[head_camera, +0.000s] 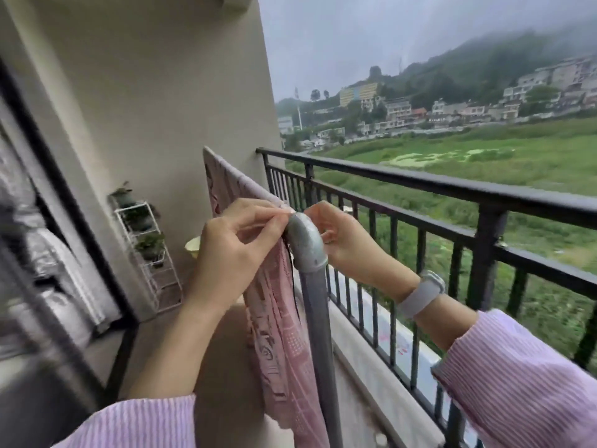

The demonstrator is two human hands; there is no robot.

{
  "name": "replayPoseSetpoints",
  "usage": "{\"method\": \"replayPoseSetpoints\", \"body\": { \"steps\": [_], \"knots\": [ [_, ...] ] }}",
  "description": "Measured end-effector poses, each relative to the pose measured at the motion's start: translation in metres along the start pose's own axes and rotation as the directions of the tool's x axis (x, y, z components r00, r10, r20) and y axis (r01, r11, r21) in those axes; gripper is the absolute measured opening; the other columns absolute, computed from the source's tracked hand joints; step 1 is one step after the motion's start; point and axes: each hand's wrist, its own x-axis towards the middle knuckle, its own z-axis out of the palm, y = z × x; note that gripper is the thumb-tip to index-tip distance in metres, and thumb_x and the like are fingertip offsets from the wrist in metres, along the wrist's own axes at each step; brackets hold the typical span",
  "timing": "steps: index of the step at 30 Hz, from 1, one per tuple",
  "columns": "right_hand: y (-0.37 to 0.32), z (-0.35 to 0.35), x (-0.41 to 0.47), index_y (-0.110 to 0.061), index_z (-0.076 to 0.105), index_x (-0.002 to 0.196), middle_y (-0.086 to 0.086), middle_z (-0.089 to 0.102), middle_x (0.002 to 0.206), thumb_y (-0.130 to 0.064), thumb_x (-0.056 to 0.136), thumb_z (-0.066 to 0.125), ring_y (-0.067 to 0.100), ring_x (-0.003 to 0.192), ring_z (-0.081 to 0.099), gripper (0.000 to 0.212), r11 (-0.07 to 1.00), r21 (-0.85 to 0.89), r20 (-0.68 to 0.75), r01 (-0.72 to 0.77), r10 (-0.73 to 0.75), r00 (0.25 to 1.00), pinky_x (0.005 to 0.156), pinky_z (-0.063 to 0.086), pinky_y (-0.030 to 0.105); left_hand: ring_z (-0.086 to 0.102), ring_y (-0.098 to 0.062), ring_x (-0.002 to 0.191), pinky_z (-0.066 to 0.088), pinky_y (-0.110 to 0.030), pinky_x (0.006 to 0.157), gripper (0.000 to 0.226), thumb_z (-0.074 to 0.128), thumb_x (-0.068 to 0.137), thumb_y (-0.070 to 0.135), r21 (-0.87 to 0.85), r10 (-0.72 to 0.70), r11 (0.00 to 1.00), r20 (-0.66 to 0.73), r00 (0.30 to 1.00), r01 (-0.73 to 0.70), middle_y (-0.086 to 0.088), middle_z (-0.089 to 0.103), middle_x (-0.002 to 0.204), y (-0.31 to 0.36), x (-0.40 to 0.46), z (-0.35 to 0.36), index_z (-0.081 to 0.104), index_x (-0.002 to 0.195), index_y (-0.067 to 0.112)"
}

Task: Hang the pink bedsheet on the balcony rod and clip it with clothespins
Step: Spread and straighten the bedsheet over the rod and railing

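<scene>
The pink patterned bedsheet (277, 344) is draped over a grey metal rod (315, 318) that runs away from me toward the wall and bends down at a grey elbow joint (303, 240). My left hand (235, 250) pinches the sheet's top edge right beside the elbow. On the far side of the elbow, my right hand (342, 244) has its fingers curled against the rod; what it holds is hidden. No clothespin shows.
A black balcony railing (452, 189) runs along the right, close behind the rod. A white plant rack (151, 253) with potted plants stands against the beige wall (155, 108). A dark-framed sliding door (64, 202) is on the left.
</scene>
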Motion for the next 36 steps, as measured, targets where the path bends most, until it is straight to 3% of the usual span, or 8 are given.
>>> {"method": "replayPoseSetpoints", "body": {
  "steps": [6,11,14,19,21,25,29,36],
  "knots": [
    [0.026,0.019,0.004,-0.010,0.056,0.085,-0.016,0.048,0.068,-0.005,0.080,0.064,0.003,0.061,0.045,0.010,0.998,-0.064,-0.075,0.006,-0.010,0.997,0.060,0.038,0.024,0.062,0.005,0.071,0.045,-0.007,0.067,0.023,0.064,0.080,0.002,0.180,-0.043,0.982,-0.090,0.995,0.059,0.011,0.066,0.080,0.015,-0.016,0.005,0.066,0.078,0.025],
    [0.041,0.022,0.001,-0.016,0.058,0.093,0.001,0.059,0.081,-0.017,0.079,0.064,0.016,0.072,0.054,0.015,1.000,-0.018,-0.012,0.002,-0.002,1.000,0.065,0.046,0.034,0.062,0.002,0.065,0.050,-0.014,0.064,0.020,0.065,0.081,0.007,0.213,-0.126,0.965,-0.142,0.982,0.154,0.014,0.068,0.067,0.021,-0.017,0.006,0.068,0.075,0.026],
    [0.042,0.028,0.003,-0.026,0.052,0.077,-0.009,0.054,0.072,-0.016,0.079,0.065,0.008,0.064,0.050,0.017,0.997,-0.066,-0.057,0.026,-0.030,0.998,0.062,0.042,0.028,0.061,-0.001,0.062,0.051,-0.016,0.062,0.019,0.064,0.082,0.006,0.165,-0.191,0.963,-0.144,0.971,0.214,0.014,0.068,0.063,0.023,-0.016,0.006,0.068,0.074,0.023],
    [0.044,0.021,0.011,-0.001,0.059,0.084,0.010,0.063,0.076,-0.006,0.086,0.054,0.028,0.073,0.059,0.008,0.998,-0.056,-0.161,0.003,-0.012,0.987,0.068,0.048,0.036,0.058,0.007,0.062,0.046,-0.007,0.060,0.021,0.055,0.087,0.002,0.181,-0.185,0.959,-0.191,0.964,0.219,0.009,0.063,0.071,0.024,-0.014,0.012,0.061,0.076,0.019],
    [0.047,0.007,0.011,0.001,0.058,0.087,0.009,0.061,0.075,-0.005,0.089,0.050,0.025,0.070,0.058,0.009,0.999,-0.041,-0.224,0.032,-0.040,0.974,0.063,0.043,0.023,0.057,0.005,0.064,0.044,-0.007,0.059,0.018,0.052,0.089,0.003,0.259,-0.164,0.941,-0.217,0.962,0.219,0.008,0.059,0.074,0.022,-0.011,0.014,0.057,0.080,0.018],
    [0.044,-0.021,0.019,0.001,0.053,0.090,0.005,0.054,0.072,-0.002,0.090,0.046,0.014,0.061,0.047,0.008,0.997,-0.044,-0.268,0.068,-0.078,0.960,0.059,0.039,0.029,0.054,-0.012,0.078,0.042,-0.024,0.072,0.009,0.047,0.092,0.010,0.365,-0.145,0.899,-0.272,0.951,0.241,0.005,0.057,0.081,0.011,-0.001,0.013,0.053,0.090,0.016],
    [0.029,-0.029,0.032,0.003,0.051,0.091,-0.006,0.045,0.067,-0.001,0.093,0.040,0.004,0.060,0.039,0.012,0.995,-0.014,-0.283,0.097,-0.097,0.954,0.057,0.033,0.016,0.047,-0.018,0.075,0.037,-0.029,0.069,0.009,0.040,0.095,0.013,0.353,-0.134,0.905,-0.290,0.948,0.236,0.003,0.052,0.078,0.006,0.009,0.014,0.048,0.091,0.016],
    [-0.031,-0.050,0.042,0.001,0.051,0.089,-0.010,0.043,0.070,0.000,0.094,0.037,-0.003,0.063,0.039,0.015,0.963,-0.020,-0.410,0.270,-0.254,0.876,0.061,0.033,0.011,0.046,0.001,0.074,0.030,-0.016,0.062,0.009,0.033,0.097,0.013,0.417,0.005,0.899,-0.315,0.949,0.134,0.016,0.045,0.080,0.019,0.023,0.014,0.042,0.094,0.014]
  ]
}}
